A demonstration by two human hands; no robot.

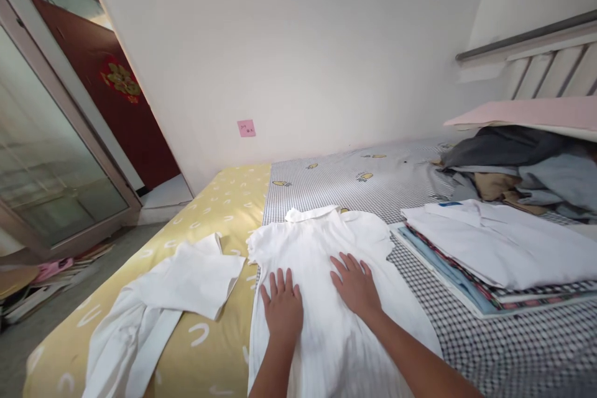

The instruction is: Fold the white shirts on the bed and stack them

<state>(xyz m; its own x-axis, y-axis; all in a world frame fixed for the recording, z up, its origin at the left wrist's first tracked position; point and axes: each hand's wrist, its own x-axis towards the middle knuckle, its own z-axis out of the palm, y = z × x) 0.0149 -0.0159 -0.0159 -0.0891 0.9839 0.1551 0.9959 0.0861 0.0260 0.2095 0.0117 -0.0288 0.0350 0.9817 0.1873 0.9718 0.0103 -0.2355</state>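
A white short-sleeved dress [317, 298] lies spread out on the bed, its collar towards the wall. My left hand [282, 308] rests flat on the dress's left side, fingers stretched out. On the right part of its chest lies my right hand [357, 285], palm down with the fingers spread. Neither hand grips the cloth. The lower end of the dress runs out of view at the bottom. To the left, a second white garment [186, 280] lies loosely crumpled on the yellow bedding.
A stack of folded clothes [508, 249] sits at the right, a white shirt on top. Behind it is a heap of grey clothes [522, 155] under a pink board or sheet [527, 114]. The yellow bedding [214, 205] meets a checked sheet [321, 180]. A pink note [246, 128] is on the wall.
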